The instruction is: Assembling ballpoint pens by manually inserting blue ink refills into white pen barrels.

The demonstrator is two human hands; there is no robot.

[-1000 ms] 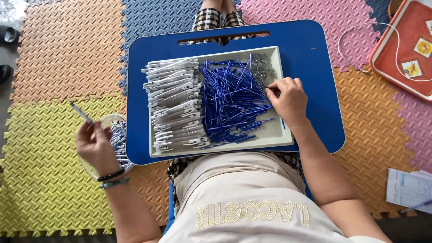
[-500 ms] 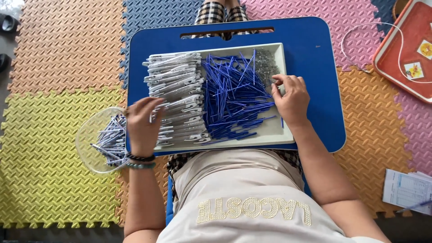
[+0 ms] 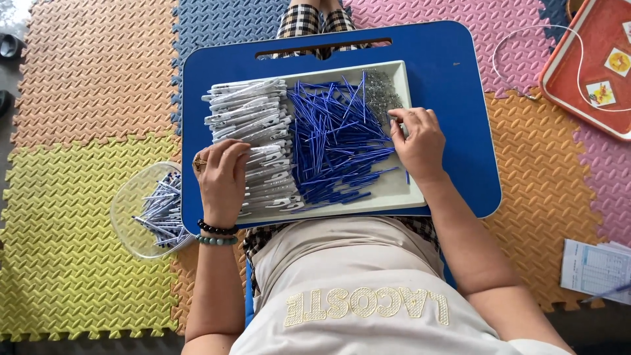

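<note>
Since 0.5 seconds ago, left hand [image 3: 223, 181] has settled flat, fingers loose, on the white pen barrels [image 3: 253, 141], which lie crosswise under its fingertips. Right hand [image 3: 417, 141] pinches at small springs [image 3: 380, 92], blue refills [image 3: 335, 141] just left.

A single head-worn camera looks steeply down from above the person's lap, close over the blue lap desk [image 3: 453, 72], taking in the surrounding foam floor mats [image 3: 85, 85].
</note>
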